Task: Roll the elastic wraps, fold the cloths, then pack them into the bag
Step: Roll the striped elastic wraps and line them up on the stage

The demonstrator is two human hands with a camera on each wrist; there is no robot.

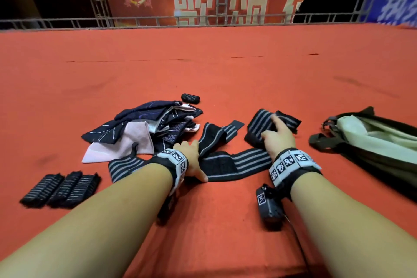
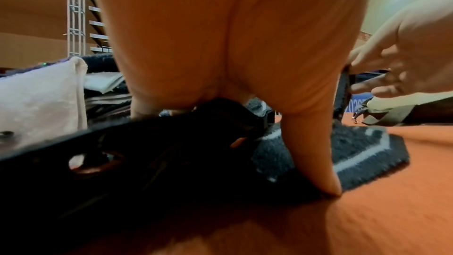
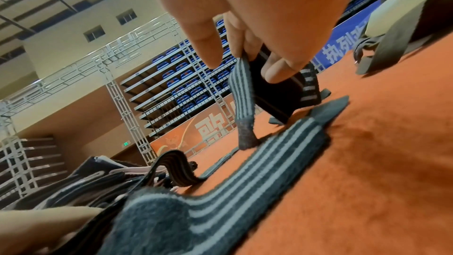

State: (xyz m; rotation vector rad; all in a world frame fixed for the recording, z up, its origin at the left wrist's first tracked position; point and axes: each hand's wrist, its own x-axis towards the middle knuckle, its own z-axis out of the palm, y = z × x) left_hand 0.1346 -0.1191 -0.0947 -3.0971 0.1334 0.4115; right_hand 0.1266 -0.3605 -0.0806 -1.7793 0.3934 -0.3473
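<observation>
Your unrolled elastic wraps (image 1: 237, 160), black with grey stripes, lie in a loose tangle across the orange floor directly in front of you; one strip runs flat from left to right, another is bunched and partly lifted at the right. Three rolled wraps (image 1: 61, 189) sit side by side at the near left, and one more rolled wrap (image 1: 190, 98) lies beyond the cloths (image 1: 144, 126). Those cloths, dark navy with pale lines plus some pink ones, sit unfolded in a heap. The bag (image 1: 372, 142), olive with a pale lining, lies open at the right.
</observation>
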